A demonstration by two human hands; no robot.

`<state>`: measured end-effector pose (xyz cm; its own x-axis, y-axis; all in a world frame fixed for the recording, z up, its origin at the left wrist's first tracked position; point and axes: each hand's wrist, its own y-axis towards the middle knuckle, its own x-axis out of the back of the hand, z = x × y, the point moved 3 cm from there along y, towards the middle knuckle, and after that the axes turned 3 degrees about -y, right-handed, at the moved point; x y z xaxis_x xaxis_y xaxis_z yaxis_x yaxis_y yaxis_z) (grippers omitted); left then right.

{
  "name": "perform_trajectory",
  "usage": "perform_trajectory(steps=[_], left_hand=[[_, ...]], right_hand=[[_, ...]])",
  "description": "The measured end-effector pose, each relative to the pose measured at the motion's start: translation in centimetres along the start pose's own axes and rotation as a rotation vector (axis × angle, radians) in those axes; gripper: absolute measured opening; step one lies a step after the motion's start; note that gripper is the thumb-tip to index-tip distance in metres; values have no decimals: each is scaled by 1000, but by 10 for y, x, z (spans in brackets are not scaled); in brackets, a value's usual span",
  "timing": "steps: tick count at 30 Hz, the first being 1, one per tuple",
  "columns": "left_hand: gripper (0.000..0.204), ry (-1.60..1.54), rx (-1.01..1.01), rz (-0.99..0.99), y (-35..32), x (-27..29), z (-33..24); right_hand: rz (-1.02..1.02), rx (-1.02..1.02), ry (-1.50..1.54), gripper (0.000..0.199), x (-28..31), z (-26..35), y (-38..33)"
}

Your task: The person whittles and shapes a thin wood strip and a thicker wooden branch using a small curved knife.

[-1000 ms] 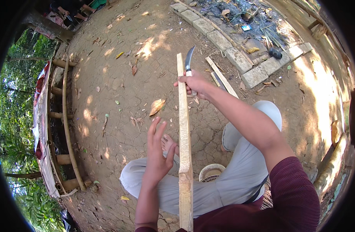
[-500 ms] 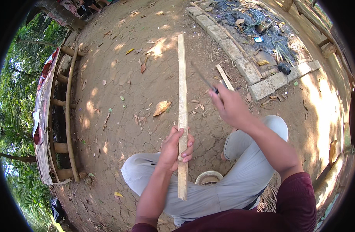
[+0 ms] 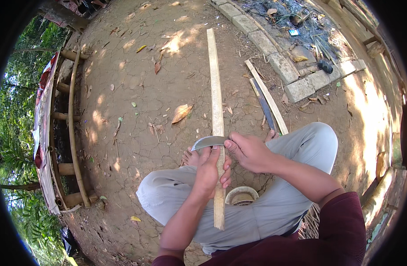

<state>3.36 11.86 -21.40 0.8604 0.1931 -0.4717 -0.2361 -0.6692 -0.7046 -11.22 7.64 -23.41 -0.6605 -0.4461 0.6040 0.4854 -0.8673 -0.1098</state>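
Note:
A long, pale strip of split wood or bamboo point(image 3: 216, 93) runs lengthwise away from me, its near end over my lap. My left hand point(image 3: 211, 174) is wrapped round its lower part. In my right hand point(image 3: 252, 152) is a knife with a curved, broad blade point(image 3: 208, 142); its handle is hidden by my fingers. The blade lies across the strip just beyond my left thumb, its tip pointing left. It appears to touch the strip.
Two more pale strips point(image 3: 267, 98) and a dark flat blade-like piece point(image 3: 262, 105) lie on the ground to the right. Bricks point(image 3: 283, 70) border an ash pit point(image 3: 296, 35). A round pale container point(image 3: 241, 193) stands between my legs. A bamboo bench point(image 3: 72, 128) is at left.
My right hand has brought the knife down and left, from beside the strip to across it. The strip has shifted slightly right. The dark flat piece now shows.

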Motion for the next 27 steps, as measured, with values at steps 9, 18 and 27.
perform_trajectory(steps=[9,18,27], left_hand=[[20,-16,12,-25,-17,6,-1],[20,-6,22,16,-27,8,2],[21,-26,41,51,-35,9,8]], right_hand=[[-161,66,-259,35,-5,-1,10],[-200,-2,-259,37,11,-21,32],[-342,-36,-317,41,18,-30,34]])
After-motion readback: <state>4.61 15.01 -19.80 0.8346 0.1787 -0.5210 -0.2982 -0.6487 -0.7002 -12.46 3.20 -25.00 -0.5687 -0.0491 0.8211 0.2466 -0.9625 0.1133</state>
